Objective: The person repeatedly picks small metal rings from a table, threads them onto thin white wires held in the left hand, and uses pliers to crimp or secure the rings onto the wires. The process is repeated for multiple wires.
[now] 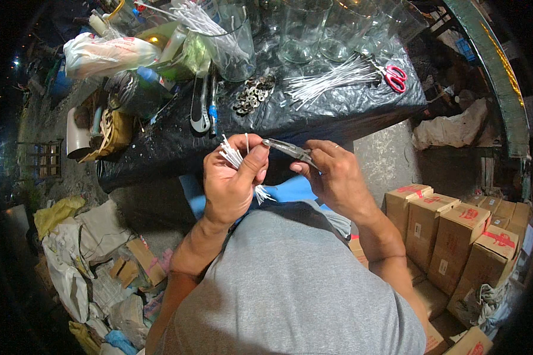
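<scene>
My left hand (226,192) is closed around a bundle of thin white wicks (232,156), their ends sticking out above and below the fist. One wick stands apart near the thumb and forefinger. My right hand (342,180) grips a pair of metal pliers (289,149), whose jaws meet the left fingertips. Whatever lies between the jaws is too small to make out. Beyond my hands, small metal pieces (254,94) lie heaped on the black-covered table (320,121). To their right rests a loose pile of white wicks (331,80), beside red-handled scissors (395,78).
A utility knife (200,112) and a slim blue-banded tool (213,109) lie left of the metal pieces. Glass jars (302,35) line the table's back; another jar (240,56) holds wicks. Cardboard boxes (456,242) stand at right, sacks and scraps (106,260) at left.
</scene>
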`<act>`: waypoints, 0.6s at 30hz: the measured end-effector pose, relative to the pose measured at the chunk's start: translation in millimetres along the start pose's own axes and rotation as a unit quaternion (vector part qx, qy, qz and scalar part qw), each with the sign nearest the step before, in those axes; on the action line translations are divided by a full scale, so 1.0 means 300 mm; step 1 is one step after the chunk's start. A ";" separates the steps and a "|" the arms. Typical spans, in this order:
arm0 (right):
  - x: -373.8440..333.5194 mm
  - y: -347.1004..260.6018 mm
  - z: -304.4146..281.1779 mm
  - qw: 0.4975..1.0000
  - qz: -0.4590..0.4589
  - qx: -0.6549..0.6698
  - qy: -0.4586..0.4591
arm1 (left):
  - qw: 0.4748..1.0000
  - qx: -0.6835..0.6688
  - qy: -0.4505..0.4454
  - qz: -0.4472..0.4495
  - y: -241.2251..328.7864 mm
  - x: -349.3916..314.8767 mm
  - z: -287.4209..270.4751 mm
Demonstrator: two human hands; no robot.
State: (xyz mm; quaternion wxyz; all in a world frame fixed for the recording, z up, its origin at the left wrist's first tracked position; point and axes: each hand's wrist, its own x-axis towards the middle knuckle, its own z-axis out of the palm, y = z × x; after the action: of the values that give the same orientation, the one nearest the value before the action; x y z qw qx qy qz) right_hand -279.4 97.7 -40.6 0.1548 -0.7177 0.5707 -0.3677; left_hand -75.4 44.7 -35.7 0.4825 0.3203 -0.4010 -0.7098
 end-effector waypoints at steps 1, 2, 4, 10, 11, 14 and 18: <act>0.002 -0.003 0.002 1.000 0.001 -0.006 -0.006 | 1.000 0.010 0.003 0.007 -0.003 0.000 0.000; 0.003 -0.002 0.006 1.000 -0.004 -0.003 -0.002 | 1.000 0.021 0.006 0.014 -0.006 -0.001 0.000; 0.005 0.000 0.011 1.000 -0.011 0.003 0.008 | 0.999 0.039 0.010 0.017 -0.010 -0.001 -0.004; 0.019 0.004 0.001 0.999 -0.033 -0.012 0.001 | 0.997 0.077 0.018 0.010 -0.010 -0.010 -0.008; 0.018 0.012 0.001 0.999 -0.034 -0.017 -0.004 | 0.996 0.084 0.018 0.009 -0.009 -0.011 -0.007; -0.003 0.011 -0.002 1.000 -0.011 -0.013 -0.020 | 0.994 0.108 0.018 0.012 -0.004 -0.024 0.001; -0.004 -0.017 0.012 0.998 0.026 0.058 0.011 | 0.994 0.099 0.036 0.017 -0.009 -0.032 0.006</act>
State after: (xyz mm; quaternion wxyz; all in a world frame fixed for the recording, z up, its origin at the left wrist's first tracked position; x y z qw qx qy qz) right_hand -273.4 99.7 -40.1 0.1993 -0.6884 0.5688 -0.4036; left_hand -75.0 54.7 -36.4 0.4742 0.3848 -0.4574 -0.6464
